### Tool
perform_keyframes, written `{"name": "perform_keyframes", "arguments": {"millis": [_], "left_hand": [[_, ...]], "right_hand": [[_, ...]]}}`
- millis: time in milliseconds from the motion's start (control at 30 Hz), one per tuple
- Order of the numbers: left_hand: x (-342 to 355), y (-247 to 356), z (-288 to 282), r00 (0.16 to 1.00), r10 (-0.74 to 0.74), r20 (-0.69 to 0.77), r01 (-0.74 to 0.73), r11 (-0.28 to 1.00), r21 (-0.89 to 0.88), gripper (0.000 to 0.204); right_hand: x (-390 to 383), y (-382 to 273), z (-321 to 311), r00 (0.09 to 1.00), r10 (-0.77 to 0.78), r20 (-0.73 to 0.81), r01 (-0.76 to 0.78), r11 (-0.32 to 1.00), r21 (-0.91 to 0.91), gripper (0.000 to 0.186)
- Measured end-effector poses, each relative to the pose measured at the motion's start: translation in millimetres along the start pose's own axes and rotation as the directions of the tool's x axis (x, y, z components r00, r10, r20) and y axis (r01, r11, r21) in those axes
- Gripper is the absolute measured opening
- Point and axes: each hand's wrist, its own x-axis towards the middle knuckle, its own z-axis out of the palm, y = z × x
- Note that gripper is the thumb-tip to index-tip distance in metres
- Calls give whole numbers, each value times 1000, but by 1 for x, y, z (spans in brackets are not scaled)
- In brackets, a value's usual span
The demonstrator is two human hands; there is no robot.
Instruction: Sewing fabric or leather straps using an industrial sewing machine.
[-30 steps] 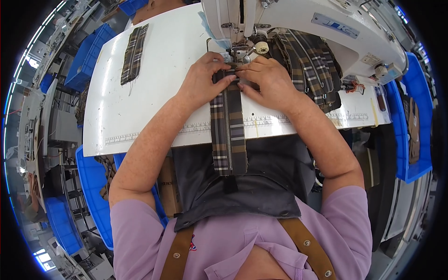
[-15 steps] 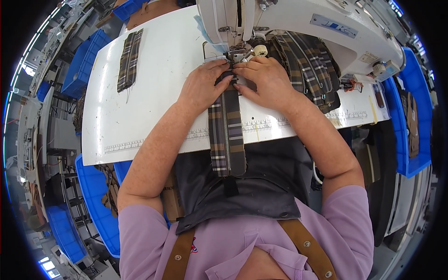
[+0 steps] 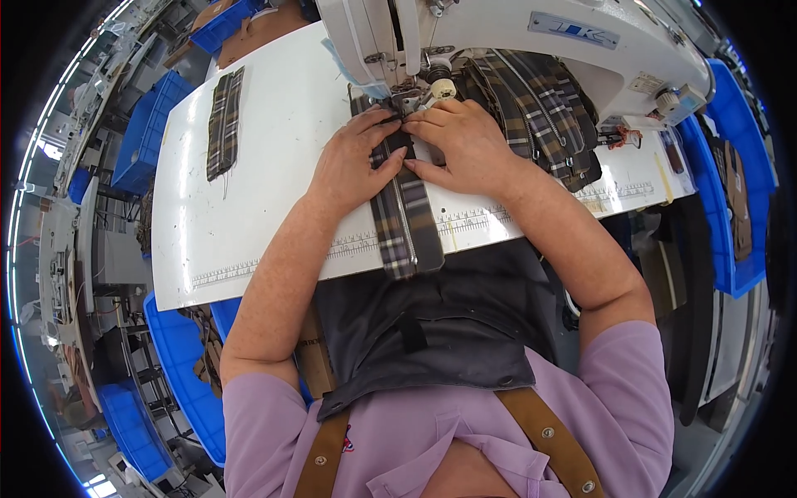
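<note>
A plaid fabric strip with a zipper [image 3: 403, 220] runs lengthwise under the sewing machine's needle area [image 3: 407, 95]. Its near end reaches just past the table's front edge, and its far end shows beyond the presser foot. My left hand [image 3: 353, 158] lies on the strip's left side, fingertips close to the foot, thumb apart on the cloth. From the right, my right hand [image 3: 461, 149] rests its fingertips by the strip's right edge near the foot, thumb set apart and pointing at the strip. Both hands press the strip down rather than pinch it, as far as I can see.
Several plaid zipper pieces [image 3: 531, 108] are piled right of the needle, beneath the machine arm [image 3: 490, 37]. Another plaid piece [image 3: 224, 124] lies at the white table's left. A ruler scale [image 3: 332, 249] lines the front edge. Blue bins [image 3: 154, 133] stand on both sides.
The zipper strip has moved away from me under the foot; its near end has drawn up from my lap and its far end now shows behind the needle. Both hands stay on it.
</note>
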Motion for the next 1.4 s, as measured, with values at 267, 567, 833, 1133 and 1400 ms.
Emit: {"name": "perform_keyframes", "arguments": {"millis": [267, 567, 833, 1133, 1400], "left_hand": [[-1, 0, -1, 999, -36, 10, 36, 998, -48, 40], [-1, 3, -3, 998, -55, 16, 56, 997, -50, 40], [-3, 2, -2, 998, -58, 10, 59, 998, -20, 40], [-1, -7, -4, 998, -58, 29, 60, 997, -45, 34], [22, -35, -5, 998, 28, 59, -28, 1000, -1, 27]], "right_hand": [[-1, 0, 1, 1000, -2, -16, 2, 1000, 3, 44], [0, -1, -1, 1000, 9, 11, -9, 1000, 5, 45], [1, -2, -2, 999, 17, 31, -18, 1000, 8, 46], [2, -4, -2, 999, 23, 37, -22, 1000, -1, 44], [4, -5, -2, 1000, 5, 22, -5, 1000, -4, 42]]}}
